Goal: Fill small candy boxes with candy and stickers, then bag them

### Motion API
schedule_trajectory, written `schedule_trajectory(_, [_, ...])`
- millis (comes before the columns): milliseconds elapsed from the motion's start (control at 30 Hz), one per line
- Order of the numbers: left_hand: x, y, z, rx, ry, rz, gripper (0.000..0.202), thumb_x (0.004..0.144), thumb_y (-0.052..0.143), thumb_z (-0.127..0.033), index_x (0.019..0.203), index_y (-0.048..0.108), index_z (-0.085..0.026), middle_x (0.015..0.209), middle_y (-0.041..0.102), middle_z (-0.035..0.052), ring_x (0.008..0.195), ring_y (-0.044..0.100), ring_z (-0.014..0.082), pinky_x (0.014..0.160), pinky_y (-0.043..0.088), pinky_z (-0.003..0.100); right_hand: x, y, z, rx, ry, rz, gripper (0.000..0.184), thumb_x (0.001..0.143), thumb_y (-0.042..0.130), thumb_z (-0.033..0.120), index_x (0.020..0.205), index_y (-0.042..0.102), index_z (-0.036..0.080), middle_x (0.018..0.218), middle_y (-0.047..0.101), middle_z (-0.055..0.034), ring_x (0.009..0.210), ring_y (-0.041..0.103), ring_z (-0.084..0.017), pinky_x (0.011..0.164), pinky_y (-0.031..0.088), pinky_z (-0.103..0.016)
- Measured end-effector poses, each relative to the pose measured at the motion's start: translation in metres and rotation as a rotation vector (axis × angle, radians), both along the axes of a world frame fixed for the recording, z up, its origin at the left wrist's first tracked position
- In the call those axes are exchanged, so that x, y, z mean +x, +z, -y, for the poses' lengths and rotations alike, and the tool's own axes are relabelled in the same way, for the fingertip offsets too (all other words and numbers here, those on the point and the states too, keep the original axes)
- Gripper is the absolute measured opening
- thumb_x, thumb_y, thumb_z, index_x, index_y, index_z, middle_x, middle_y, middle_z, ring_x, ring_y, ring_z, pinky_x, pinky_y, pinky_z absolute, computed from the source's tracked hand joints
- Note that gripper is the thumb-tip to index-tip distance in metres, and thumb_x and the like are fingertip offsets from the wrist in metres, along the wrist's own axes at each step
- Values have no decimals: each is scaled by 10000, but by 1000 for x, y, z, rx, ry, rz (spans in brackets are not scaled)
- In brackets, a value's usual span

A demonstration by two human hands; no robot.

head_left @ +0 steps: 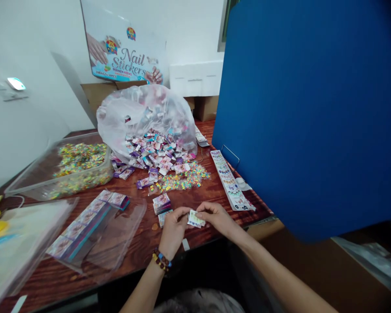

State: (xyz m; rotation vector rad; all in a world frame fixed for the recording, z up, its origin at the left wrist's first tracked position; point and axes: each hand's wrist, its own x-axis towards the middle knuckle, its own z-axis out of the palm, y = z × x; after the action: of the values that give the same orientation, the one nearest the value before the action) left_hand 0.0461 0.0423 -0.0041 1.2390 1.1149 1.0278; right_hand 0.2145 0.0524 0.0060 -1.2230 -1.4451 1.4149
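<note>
Sticker paper [195, 218], a small pale piece with coloured marks, is held above the near edge of the wooden table [140, 256], between the two hands. Its left edge is pinched by the left hand [174, 228], with thumb and fingers brought close together. Its right side is gripped by the right hand [217, 217], the thumb laid over the face of the paper. Whether it is one layer or folded cannot be told. Beaded bracelets [161, 261] are worn on the left wrist.

Just beyond the left hand, a few small boxes [161, 203] are set on the table, the nearest one partly hidden by the fingers. A white scrap [185, 244] is seen at the table edge, just beside the left wrist. To the right, a long sticker strip [230, 180] is laid out near the blue panel [296, 108].

Farther back, candy packets [185, 178] are spread in front of a heap of little cartons [159, 152], which is spilled from the mouth of a big plastic bag [117, 106]. More candy is contained in a clear tub [29, 191] at the left. Nearer, a row of packed cartons [80, 226] is lined up on clear plastic [127, 237].
</note>
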Motion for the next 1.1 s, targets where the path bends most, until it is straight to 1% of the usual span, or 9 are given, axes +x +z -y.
schedule_trajectory(100, [2, -3, 4, 33, 50, 39, 202, 739, 589, -241, 892, 695, -162, 904, 692, 56, 795, 646, 176, 689, 572, 290, -6, -14, 6, 18, -105, 28, 195, 699, 657, 354, 781, 596, 188, 622, 572, 41, 518, 490, -97, 481, 371, -205])
schedule_trajectory(233, [7, -6, 10, -56, 112, 178, 359, 729, 660, -336, 1044, 655, -165, 987, 679, 70, 849, 658, 188, 708, 588, 316, -6, -24, 10, -56, -65, 50, 207, 752, 585, 383, 694, 559, 186, 520, 533, 46, 450, 474, -97, 422, 345, -197])
schedule_trajectory(367, [10, -13, 10, -230, 157, 249, 523, 574, 793, -427, 971, 651, -116, 821, 682, 63, 739, 682, 196, 634, 591, 307, -1, -25, 3, 44, -4, 129, 194, 754, 594, 330, 640, 560, 176, 505, 531, 49, 457, 494, -90, 455, 367, -192])
schedule_trajectory(467, [9, -20, 10, -307, 162, 265, 535, 492, 830, -460, 849, 655, -103, 755, 692, 64, 637, 686, 185, 585, 580, 282, 5, -19, -19, 16, 43, 318, 217, 811, 544, 362, 706, 595, 178, 534, 587, 32, 492, 564, -117, 475, 407, -202])
schedule_trajectory(633, [3, -23, 13, -322, 196, 250, 552, 490, 833, -474, 871, 661, -113, 762, 712, 67, 622, 697, 189, 560, 574, 262, 12, -9, -82, 68, -338, 722, 206, 871, 494, 314, 874, 650, 180, 888, 705, -89, 896, 653, -220, 729, 450, -284])
schedule_trajectory(700, [3, -21, 14, -329, 193, 251, 553, 487, 837, -470, 873, 663, -113, 779, 714, 68, 644, 702, 196, 574, 582, 269, 10, -11, -102, 49, -393, 773, 173, 838, 552, 292, 854, 661, 159, 1018, 682, -144, 1001, 622, -275, 791, 430, -333])
schedule_trajectory(800, [2, -20, 13, -335, 198, 258, 566, 478, 839, -474, 871, 659, -108, 768, 710, 63, 651, 704, 197, 579, 586, 270, 8, -18, -116, 8, -410, 803, 115, 790, 612, 261, 778, 664, 159, 969, 687, -139, 961, 629, -277, 769, 421, -340])
schedule_trajectory(967, [0, -23, 12, -325, 170, 246, 539, 534, 817, -466, 903, 641, -113, 769, 704, 56, 639, 703, 189, 563, 585, 267, 24, -23, -100, 38, -264, 692, 132, 773, 609, 264, 679, 628, 173, 615, 630, -20, 669, 604, -173, 632, 409, -264])
schedule_trajectory(1100, [2, -23, 9, -328, 148, 208, 481, 580, 800, -413, 920, 629, -120, 783, 698, 51, 623, 699, 170, 551, 580, 251, 37, -11, -62, 140, -68, 497, 122, 767, 611, 299, 768, 628, 178, 715, 626, 12, 659, 566, -134, 639, 426, -242])
